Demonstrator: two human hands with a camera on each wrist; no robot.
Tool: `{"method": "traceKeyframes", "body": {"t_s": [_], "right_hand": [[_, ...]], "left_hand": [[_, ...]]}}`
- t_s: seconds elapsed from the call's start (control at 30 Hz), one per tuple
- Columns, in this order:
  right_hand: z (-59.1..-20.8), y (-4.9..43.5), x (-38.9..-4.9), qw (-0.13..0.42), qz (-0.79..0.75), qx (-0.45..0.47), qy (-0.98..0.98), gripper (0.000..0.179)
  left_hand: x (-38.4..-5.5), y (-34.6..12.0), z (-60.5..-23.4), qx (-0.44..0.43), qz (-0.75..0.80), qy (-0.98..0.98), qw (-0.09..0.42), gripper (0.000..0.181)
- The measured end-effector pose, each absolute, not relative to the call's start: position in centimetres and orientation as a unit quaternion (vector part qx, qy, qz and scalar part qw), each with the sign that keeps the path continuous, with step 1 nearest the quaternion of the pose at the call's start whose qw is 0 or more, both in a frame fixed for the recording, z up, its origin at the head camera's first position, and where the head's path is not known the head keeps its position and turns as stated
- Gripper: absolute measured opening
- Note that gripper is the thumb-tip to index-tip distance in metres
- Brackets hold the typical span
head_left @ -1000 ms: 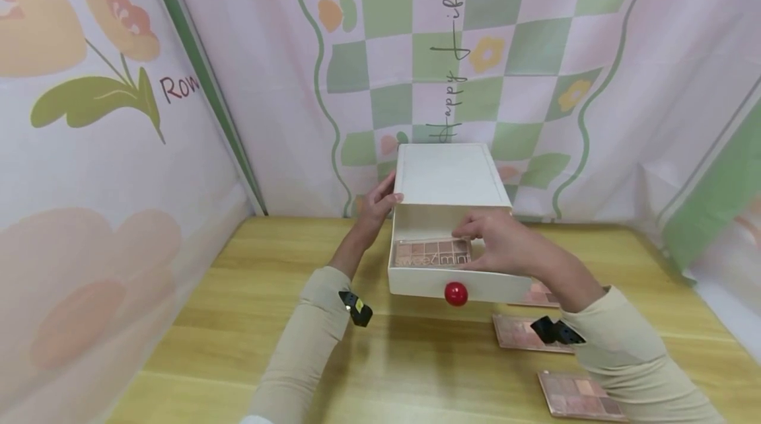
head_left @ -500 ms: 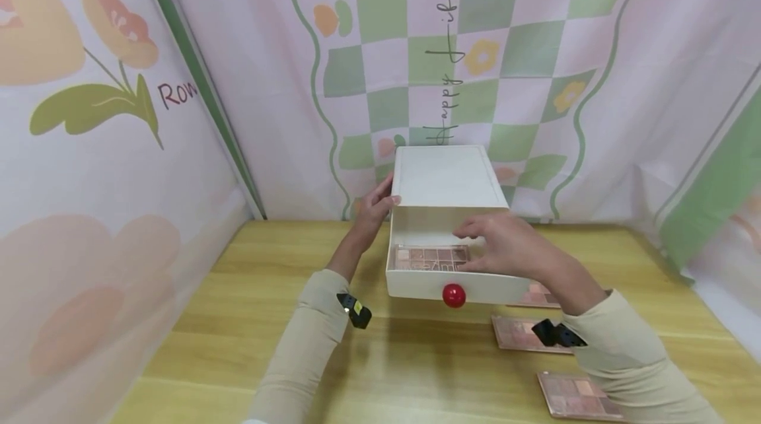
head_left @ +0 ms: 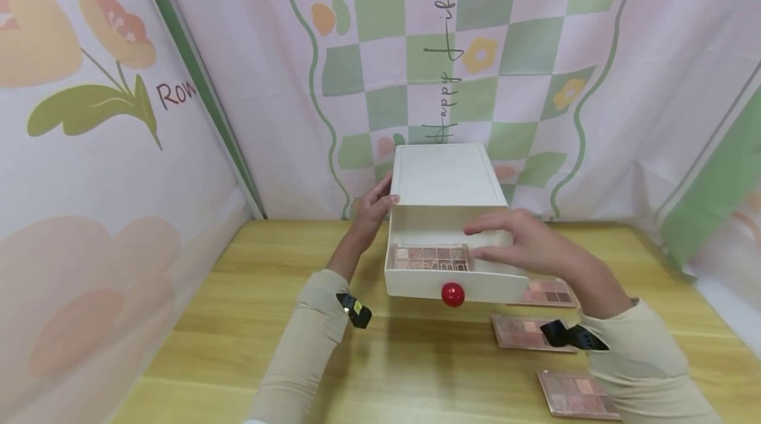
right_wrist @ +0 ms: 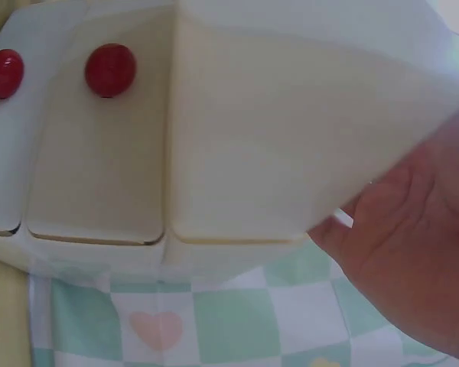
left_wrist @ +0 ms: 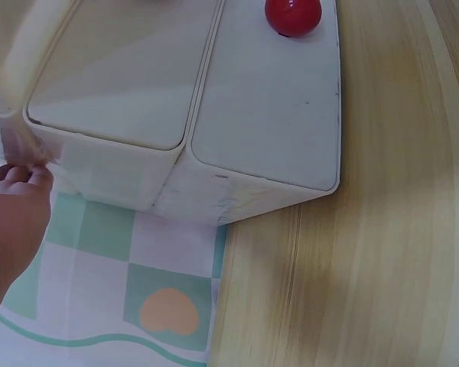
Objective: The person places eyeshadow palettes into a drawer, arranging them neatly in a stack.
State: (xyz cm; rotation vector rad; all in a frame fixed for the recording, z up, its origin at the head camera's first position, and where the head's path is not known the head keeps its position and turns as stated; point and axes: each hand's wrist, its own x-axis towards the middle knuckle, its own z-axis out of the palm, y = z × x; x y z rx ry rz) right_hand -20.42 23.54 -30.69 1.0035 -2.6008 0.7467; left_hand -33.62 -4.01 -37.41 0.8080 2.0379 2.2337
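Top drawer (head_left: 410,284) of the white drawer cabinet (head_left: 448,173) is pulled out toward the wearer, its red knob (head_left: 453,294) facing front; inside it, at the left and against the front panel, lies one eyeshadow palette (head_left: 431,257), rows of brownish pans visible, pale lettering along its near edge only partly legible; right hand (head_left: 529,242) is over the drawer's right part, thumb and fingers parted, grip released and holding nothing, thumb tip just beside the palette's right end, contact between the two cannot be told; left hand (head_left: 371,212) rests against the cabinet's left side, thumb at the front edge of the top, fingers laid along the wall, grip not clenched; two lower drawers (right_wrist: 99,168) are pushed in, each with a red knob, per the right wrist view; three more palettes lie flat on the wood-grain counter (head_left: 202,345) right of the cabinet: far palette (head_left: 543,293) just beside the drawer's front corner, middle palette (head_left: 517,333) partly behind the right wrist's black device (head_left: 573,336), near palette (head_left: 573,395) partly behind the right sleeve (head_left: 636,351); behind the cabinet hangs a curtain (head_left: 380,67) with green and white checks and the words "Happy Life".
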Motion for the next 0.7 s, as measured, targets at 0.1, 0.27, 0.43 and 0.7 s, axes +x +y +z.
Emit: {"method": "traceKeyframes", "body": {"t_s": [0.1, 0.27, 0.43, 0.7], "right_hand": [[-30.5, 24.0, -20.0, 0.136, 0.272, 0.347, -0.887, 0.030], [-30.6, 25.4, -19.3, 0.148, 0.316, 0.327, -0.878, 0.029], [-31.1, 26.9, -18.7, 0.185, 0.332, 0.315, -0.870, 0.031], [-31.8, 29.5, -17.8, 0.196, 0.351, 0.265, -0.877, 0.031]], "left_hand": [[-33.6, -4.0, -37.4, 0.255, 0.717, 0.649, 0.005, 0.074], [-33.6, -4.0, -37.4, 0.257, 0.724, 0.640, 0.010, 0.074], [-33.6, -4.0, -37.4, 0.258, 0.723, 0.641, 0.009, 0.073], [-34.1, -4.2, -37.7, 0.260, 0.732, 0.630, 0.013, 0.074]]}}
